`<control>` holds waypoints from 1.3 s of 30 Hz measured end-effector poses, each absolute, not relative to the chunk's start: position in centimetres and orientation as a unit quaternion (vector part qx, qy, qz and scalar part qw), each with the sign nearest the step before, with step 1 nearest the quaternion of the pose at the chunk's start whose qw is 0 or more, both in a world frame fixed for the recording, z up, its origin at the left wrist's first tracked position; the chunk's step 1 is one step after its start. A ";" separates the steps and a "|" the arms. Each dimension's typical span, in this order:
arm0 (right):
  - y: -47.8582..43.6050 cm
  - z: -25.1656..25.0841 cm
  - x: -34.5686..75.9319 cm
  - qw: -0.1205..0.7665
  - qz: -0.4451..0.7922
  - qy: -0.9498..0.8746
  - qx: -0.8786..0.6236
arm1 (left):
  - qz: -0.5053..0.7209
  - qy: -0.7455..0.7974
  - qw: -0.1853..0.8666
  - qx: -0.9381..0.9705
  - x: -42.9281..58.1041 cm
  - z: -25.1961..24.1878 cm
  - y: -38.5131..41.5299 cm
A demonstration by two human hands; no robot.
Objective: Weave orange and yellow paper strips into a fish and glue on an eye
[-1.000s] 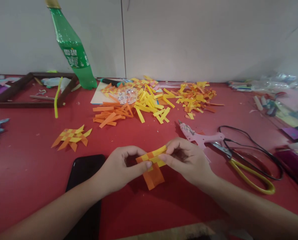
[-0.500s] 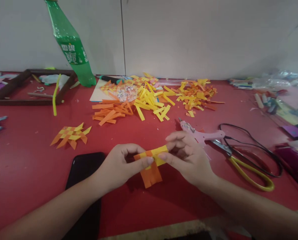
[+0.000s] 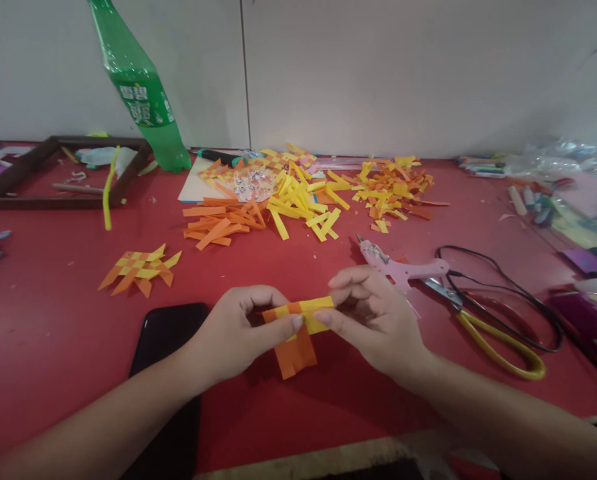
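Note:
A small weave of orange and yellow paper strips is held up between my two hands, its orange strips hanging down and its yellow ones pointing right. My left hand pinches the woven part, with the thumb across its front. On the yellow ends, my right hand closes thumb and forefinger, the other fingers curled behind. A finished-looking woven paper fish lies to the left on the red table. Beneath my left forearm is a black phone, partly covered.
Orange strips, yellow strips and paper offcuts lie at the back. A pink glue gun and yellow-handled scissors rest right of my hands, beside a black cord. A green bottle stands by a brown frame.
The woven piece has turned slightly, its hanging orange strips swinging a little to the left. Both hands keep their pinch on it.

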State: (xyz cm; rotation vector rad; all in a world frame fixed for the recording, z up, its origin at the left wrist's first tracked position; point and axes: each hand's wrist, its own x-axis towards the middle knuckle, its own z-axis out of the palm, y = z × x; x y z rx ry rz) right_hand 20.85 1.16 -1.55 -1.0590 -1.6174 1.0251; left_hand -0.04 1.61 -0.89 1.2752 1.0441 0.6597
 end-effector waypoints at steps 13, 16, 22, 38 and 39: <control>0.9 -1.4 20.8 0.483 0.377 -0.666 -0.425 | 0.288 0.464 0.631 0.550 0.1 -0.6 1.6; 0.5 -1.5 20.6 0.482 0.377 -0.678 -0.408 | 0.275 0.468 0.631 0.554 0.1 -0.5 1.5; 0.5 -1.8 20.7 0.468 0.398 -0.683 -0.396 | 0.263 0.469 0.628 0.562 0.1 -0.7 1.4; 4.2 -0.9 23.7 0.362 0.271 -0.772 -0.446 | 0.339 0.498 0.637 0.482 0.0 -1.6 2.6; 4.9 -0.2 24.6 0.332 0.244 -0.780 -0.470 | 0.356 0.496 0.650 0.452 0.0 -1.7 2.6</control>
